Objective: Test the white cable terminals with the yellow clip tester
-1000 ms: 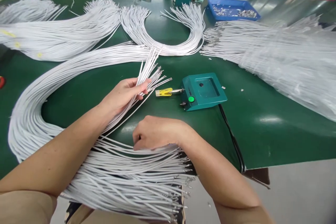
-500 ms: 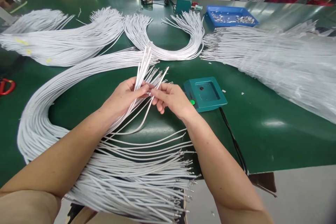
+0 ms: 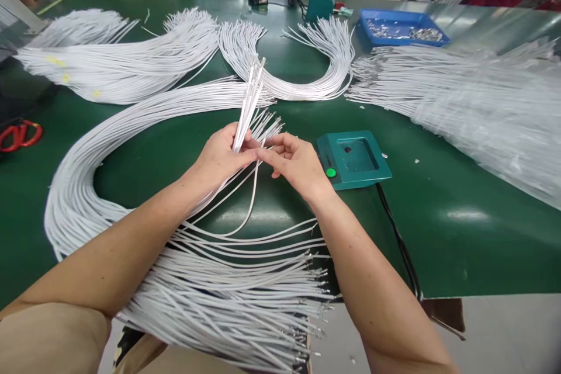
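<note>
My left hand (image 3: 227,155) is closed around a small bunch of white cables (image 3: 249,106), whose tips point up and away from me. Close against it, my right hand (image 3: 294,165) pinches a single white cable (image 3: 254,190) near its end; the fingertips of both hands meet there. The single cable curves down and back toward the left. Beneath my arms lies a thick bundle of white cables (image 3: 236,298), with metal-tipped ends pointing right. It loops round on the left, and other ends lie just beyond my hands.
Right of my hands sits a teal device (image 3: 357,158) with a green button and a black cord. More white cable bundles (image 3: 123,73) lie across the green table (image 3: 438,234). A blue tray (image 3: 405,28) of small metal parts stands behind. Red-handled scissors (image 3: 21,135) lie left; people stand beyond.
The single cable's tip has dropped from sticking up above my right hand to between my fingers. My hands have drawn closer together. The whole view has shifted slightly.
</note>
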The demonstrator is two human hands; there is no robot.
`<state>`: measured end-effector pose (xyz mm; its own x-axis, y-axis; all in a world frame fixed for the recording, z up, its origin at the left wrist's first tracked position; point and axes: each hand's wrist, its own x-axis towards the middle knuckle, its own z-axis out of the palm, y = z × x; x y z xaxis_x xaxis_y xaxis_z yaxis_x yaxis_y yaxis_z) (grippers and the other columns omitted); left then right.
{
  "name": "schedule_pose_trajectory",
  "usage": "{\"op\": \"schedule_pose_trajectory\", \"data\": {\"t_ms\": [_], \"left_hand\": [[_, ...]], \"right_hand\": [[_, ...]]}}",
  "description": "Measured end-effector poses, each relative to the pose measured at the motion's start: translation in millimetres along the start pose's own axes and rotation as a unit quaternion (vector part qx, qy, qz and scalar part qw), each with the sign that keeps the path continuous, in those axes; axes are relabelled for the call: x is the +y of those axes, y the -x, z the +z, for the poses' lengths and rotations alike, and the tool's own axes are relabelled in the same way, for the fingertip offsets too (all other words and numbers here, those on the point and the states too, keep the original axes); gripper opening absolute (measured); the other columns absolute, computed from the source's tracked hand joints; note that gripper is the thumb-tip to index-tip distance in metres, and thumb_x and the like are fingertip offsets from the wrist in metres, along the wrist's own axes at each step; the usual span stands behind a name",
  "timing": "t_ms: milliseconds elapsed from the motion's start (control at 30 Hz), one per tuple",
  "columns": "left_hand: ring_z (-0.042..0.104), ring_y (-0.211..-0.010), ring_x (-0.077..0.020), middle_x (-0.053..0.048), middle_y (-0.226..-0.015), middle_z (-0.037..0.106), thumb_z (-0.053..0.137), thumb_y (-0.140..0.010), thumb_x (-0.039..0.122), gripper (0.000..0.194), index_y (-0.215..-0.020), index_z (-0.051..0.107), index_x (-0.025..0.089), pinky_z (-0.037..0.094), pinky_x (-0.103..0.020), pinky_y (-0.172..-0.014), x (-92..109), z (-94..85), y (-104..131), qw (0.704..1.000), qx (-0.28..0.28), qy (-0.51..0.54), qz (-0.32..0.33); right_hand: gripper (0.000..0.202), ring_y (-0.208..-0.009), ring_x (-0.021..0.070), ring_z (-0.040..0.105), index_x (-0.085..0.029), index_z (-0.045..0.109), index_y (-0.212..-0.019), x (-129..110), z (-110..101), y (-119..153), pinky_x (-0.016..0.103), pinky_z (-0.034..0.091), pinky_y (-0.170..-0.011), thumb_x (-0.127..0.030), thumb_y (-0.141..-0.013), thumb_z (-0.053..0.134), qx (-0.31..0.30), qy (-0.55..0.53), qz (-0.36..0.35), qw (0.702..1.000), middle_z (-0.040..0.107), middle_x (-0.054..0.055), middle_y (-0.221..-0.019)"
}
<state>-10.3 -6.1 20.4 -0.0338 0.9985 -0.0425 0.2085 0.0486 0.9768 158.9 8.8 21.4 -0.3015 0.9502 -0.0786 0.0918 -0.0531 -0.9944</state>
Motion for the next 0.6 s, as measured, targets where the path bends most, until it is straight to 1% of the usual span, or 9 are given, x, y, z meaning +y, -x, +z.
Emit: {"op": "schedule_pose_trajectory", "data": {"t_ms": [67,133,200,267,367,433,533,600], "left_hand": [[0.058,-0.061,-0.0105,0.002,-0.077,0.066,0.082,-0.062,0.031,0.036,-0.084,0.055,0.018,0.047,-0.024,-0.061,1.6,-0.1,0.9,1.0,-0.003,-0.021,0.003],[0.062,-0.066,-0.0122,0.002,-0.076,0.066,0.081,-0.063,0.031,0.036,-0.084,0.055,0.018,0.049,-0.025,-0.065,4.5,0.6,1.9,1.0,-0.017,-0.021,-0.005],[0.065,-0.068,-0.0135,0.003,-0.074,0.066,0.081,-0.064,0.031,0.035,-0.083,0.054,0.018,0.05,-0.026,-0.068,7.7,1.9,3.1,0.999,-0.03,-0.01,-0.016],[0.066,-0.069,-0.0145,0.003,-0.072,0.065,0.081,-0.064,0.03,0.034,-0.081,0.053,0.018,0.051,-0.027,-0.069,9.9,3.4,4.2,0.999,-0.04,0.003,-0.023],[0.068,-0.07,-0.0157,0.002,-0.073,0.067,0.079,-0.066,0.029,0.032,-0.081,0.053,0.018,0.052,-0.028,-0.071,10.3,4.8,5.3,0.998,-0.052,0.006,-0.018],[0.068,-0.071,-0.0159,0.001,-0.074,0.068,0.079,-0.066,0.029,0.032,-0.082,0.054,0.017,0.052,-0.029,-0.072,9.4,5.1,5.7,0.998,-0.057,0.0,-0.012],[0.066,-0.07,-0.0149,0.001,-0.075,0.069,0.079,-0.065,0.03,0.031,-0.082,0.056,0.017,0.051,-0.029,-0.072,7.8,5.1,5.7,0.999,-0.034,-0.03,-0.005],[0.064,-0.069,-0.0141,0.001,-0.077,0.069,0.079,-0.064,0.03,0.031,-0.082,0.056,0.018,0.049,-0.028,-0.069,6.9,5.3,5.4,0.998,-0.012,-0.056,0.003]], "right_hand": [[0.031,-0.058,0.009,0.056,-0.016,0.068,-0.089,1.8,2.5,-0.3,0.021,0.049,-0.049,-0.034,-0.068,0.08,0.006,-0.032,-0.011,0.999,0.063,-0.003,-0.069],[0.022,-0.06,0.0086,0.057,-0.016,0.069,-0.081,3.1,3.6,-1.0,0.02,0.049,-0.052,-0.033,-0.071,0.077,0.01,-0.07,-0.028,0.997,0.065,-0.002,-0.07],[0.016,-0.057,0.0069,0.055,-0.016,0.069,-0.075,4.2,3.4,-2.1,0.02,0.048,-0.054,-0.031,-0.073,0.075,0.009,-0.098,-0.036,0.994,0.064,-0.003,-0.068],[0.015,-0.054,0.0058,0.053,-0.016,0.069,-0.072,5.4,2.8,-3.3,0.02,0.047,-0.055,-0.03,-0.074,0.074,0.017,-0.117,-0.036,0.992,0.063,-0.004,-0.064],[0.02,-0.053,0.0058,0.051,-0.017,0.068,-0.072,6.3,2.1,-4.4,0.02,0.047,-0.056,-0.035,-0.071,0.077,0.055,-0.139,-0.031,0.988,0.06,-0.005,-0.061],[0.025,-0.054,0.0057,0.051,-0.017,0.067,-0.073,5.3,1.5,-4.5,0.021,0.048,-0.057,-0.04,-0.07,0.078,0.072,-0.158,-0.028,0.984,0.06,-0.004,-0.065],[0.034,-0.052,0.0057,0.05,-0.017,0.065,-0.075,2.1,0.6,-3.6,0.022,0.05,-0.056,-0.05,-0.074,0.072,0.077,-0.18,-0.015,0.981,0.061,-0.002,-0.069],[0.038,-0.051,0.0067,0.049,-0.017,0.065,-0.079,0.5,1.0,-2.8,0.024,0.051,-0.053,-0.054,-0.073,0.073,0.069,-0.149,0.006,0.986,0.059,-0.003,-0.066]]}}
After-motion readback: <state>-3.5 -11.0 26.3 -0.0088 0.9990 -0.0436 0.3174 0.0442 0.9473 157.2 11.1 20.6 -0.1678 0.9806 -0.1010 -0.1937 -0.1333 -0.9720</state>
